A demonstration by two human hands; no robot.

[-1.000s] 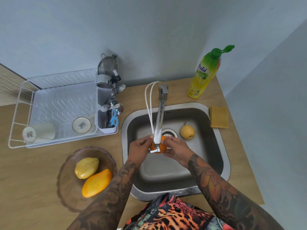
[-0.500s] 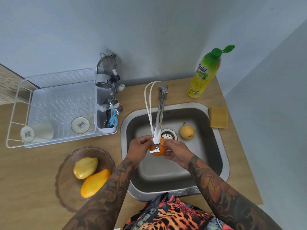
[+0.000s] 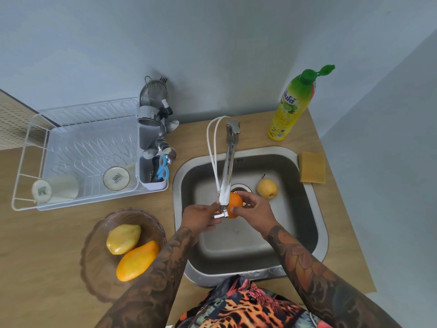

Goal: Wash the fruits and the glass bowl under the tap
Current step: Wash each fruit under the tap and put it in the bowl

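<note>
- Fingers of the right hand (image 3: 254, 210) curl around the orange (image 3: 233, 204), mid-frame under the tap (image 3: 227, 171).
- Left hand (image 3: 201, 218) is loosely closed at the spout's tip, just beside the orange; contact unclear.
- Pear (image 3: 267, 188) lies in the sink (image 3: 316, 209).
- Glass bowl (image 3: 94, 263), lower left, holds two mangoes (image 3: 137, 260).

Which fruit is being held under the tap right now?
The round orange, gripped by the right hand beneath the tap. The yellow pear lies loose in the sink; two mangoes wait in the glass bowl.

orange (image 3: 233, 202) half behind tap (image 3: 226, 183), water unclear
</note>
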